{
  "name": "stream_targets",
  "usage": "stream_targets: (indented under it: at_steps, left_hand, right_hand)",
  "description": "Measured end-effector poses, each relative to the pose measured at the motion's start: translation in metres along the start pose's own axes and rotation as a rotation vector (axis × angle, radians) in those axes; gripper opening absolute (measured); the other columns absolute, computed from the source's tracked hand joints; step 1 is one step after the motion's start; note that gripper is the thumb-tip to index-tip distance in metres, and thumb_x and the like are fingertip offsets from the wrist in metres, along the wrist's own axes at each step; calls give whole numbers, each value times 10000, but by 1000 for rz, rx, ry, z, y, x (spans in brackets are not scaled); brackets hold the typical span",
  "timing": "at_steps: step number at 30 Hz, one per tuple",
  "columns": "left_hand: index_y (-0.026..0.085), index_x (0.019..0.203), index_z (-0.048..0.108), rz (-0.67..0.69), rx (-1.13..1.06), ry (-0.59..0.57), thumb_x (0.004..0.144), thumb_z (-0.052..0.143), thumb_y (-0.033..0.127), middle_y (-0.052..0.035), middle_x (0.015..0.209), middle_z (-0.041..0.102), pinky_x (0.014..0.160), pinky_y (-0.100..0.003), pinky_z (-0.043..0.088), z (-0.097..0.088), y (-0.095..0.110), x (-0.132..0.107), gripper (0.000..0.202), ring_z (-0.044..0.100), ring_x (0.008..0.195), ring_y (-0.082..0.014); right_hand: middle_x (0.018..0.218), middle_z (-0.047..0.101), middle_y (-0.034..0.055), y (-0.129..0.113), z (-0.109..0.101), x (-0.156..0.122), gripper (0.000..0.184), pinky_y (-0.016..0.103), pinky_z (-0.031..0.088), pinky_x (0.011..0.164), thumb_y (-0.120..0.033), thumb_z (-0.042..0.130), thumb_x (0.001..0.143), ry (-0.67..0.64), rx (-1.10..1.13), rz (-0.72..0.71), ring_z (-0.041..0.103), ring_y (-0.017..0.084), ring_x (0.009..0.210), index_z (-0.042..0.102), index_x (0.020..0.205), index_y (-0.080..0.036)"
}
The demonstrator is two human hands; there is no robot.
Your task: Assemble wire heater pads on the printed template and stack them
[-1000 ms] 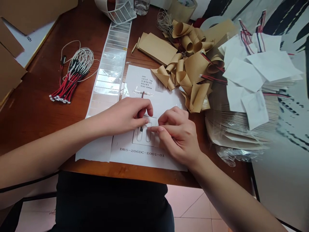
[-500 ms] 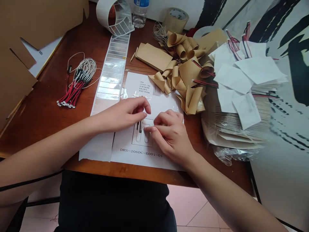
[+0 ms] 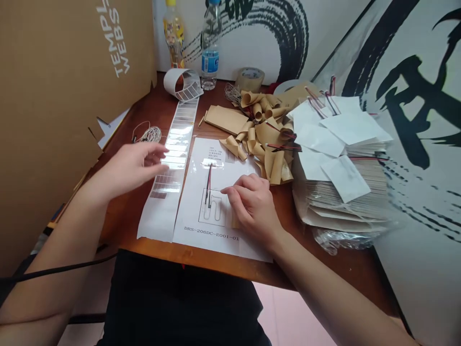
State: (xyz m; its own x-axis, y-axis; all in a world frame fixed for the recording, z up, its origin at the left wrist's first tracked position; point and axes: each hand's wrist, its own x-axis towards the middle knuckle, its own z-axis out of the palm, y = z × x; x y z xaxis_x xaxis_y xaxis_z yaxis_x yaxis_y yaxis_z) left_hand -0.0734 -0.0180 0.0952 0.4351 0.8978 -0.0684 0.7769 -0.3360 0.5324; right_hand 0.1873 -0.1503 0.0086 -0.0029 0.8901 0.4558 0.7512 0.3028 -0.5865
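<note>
Right hand (image 3: 252,204): nearest me, low on the printed sheet, fingers curled, with the index fingertip (image 3: 224,190) just beside the wire. It looks rested rather than clenched; I cannot tell whether it is pinning anything.

Left hand (image 3: 133,168): has just lifted off the sheet and now hangs open and empty, over the counter beside the label strip.

Wire (image 3: 209,185): a red and black pair lying on the sheet, over a printed outline, its ends dark. With the left hand gone, it lies uncovered, and only the right hand stays close.

Printed sheet (image 3: 194,245): flat on the counter (image 3: 118,230), with a clear tape strip (image 3: 212,164) above the outline.

Label strip (image 3: 180,139): runs alongside the sheet, up to its roll (image 3: 183,84).

Beyond: curled kraft paper (image 3: 262,110) to the right, a stack of white-topped sheets (image 3: 345,178) past it, coiled wires (image 3: 149,134) at left, and a water bottle (image 3: 210,53) at the back.
</note>
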Motion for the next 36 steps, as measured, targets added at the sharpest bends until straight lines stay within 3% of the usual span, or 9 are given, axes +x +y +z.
stream_targets:
  at_steps: [5, 8, 11, 15, 22, 27, 30, 33, 36]
  left_hand:
    - [225, 1157, 744, 13, 103, -164, 784, 749, 593, -72, 1113, 751, 882, -402, 591, 11, -19, -43, 524, 711, 972, -268]
    - [246, 1276, 728, 108, 126, -190, 806, 740, 627, -93, 1413, 665, 1127, -460, 515, 27, -29, -58, 604, 644, 1273, -314]
    - [269, 1289, 737, 153, 96, -89, 865, 691, 666, -83, 1548, 599, 1204, -484, 458, 42, -40, -64, 582, 591, 1390, -321]
    - [271, 1250, 761, 196, 7, 82, 933, 671, 530, -73, 1389, 727, 1169, -461, 501, 57, -51, -69, 419, 659, 1322, -287]
    - [234, 1012, 800, 201, -26, 314, 939, 652, 325, -38, 1028, 823, 851, -310, 596, 59, -37, -74, 189, 758, 927, -206]
    - [229, 972, 784, 244, -47, 413, 924, 688, 308, -18, 957, 812, 759, -267, 578, 53, -13, -75, 133, 740, 840, -173]
    - [226, 954, 769, 321, -32, 484, 924, 699, 258, -10, 944, 806, 826, -275, 580, 53, -5, -73, 83, 739, 843, -161]
    - [239, 969, 757, 378, -7, 541, 942, 688, 233, -8, 961, 803, 868, -295, 581, 55, -1, -70, 74, 743, 883, -166]
    - [244, 1003, 750, 404, -6, 557, 940, 717, 243, -20, 997, 794, 889, -312, 588, 58, 1, -70, 72, 739, 924, -171]
  right_hand:
    - [720, 582, 29, 1, 1, 1, 410, 395, 352, 784, -298, 465, 1040, -19, 12, 6, 544, 191, 760, 717, 728, -211]
    - [713, 582, 29, -1, 1, 1, 411, 389, 344, 772, -296, 468, 1040, -14, 11, -10, 549, 190, 759, 717, 725, -208]
    - [720, 590, 31, -4, 2, 1, 415, 379, 343, 753, -297, 472, 1038, -18, 19, -38, 548, 186, 753, 716, 715, -205]
    - [719, 592, 33, -7, 4, 0, 406, 372, 373, 734, -290, 483, 1026, 8, 59, -46, 548, 182, 731, 708, 699, -202]
    - [761, 636, 43, -23, 6, 4, 281, 315, 451, 634, -314, 543, 984, 17, 321, 70, 592, 160, 678, 747, 832, -194]
    - [945, 763, 70, -56, 14, 25, 335, 325, 509, 747, -518, 719, 881, -254, 581, 366, 684, 203, 878, 732, 983, -200]
    - [868, 732, 36, -68, 27, 40, 409, 322, 465, 758, -605, 748, 823, -394, 624, 427, 645, 197, 860, 686, 808, -201]
    - [720, 631, -20, -68, 40, 48, 463, 303, 436, 723, -633, 745, 788, -271, 763, 447, 568, 160, 751, 583, 667, -216]
    - [815, 690, -8, -63, 48, 48, 368, 318, 482, 820, -569, 780, 760, -197, 993, 431, 618, 172, 824, 665, 769, -220]
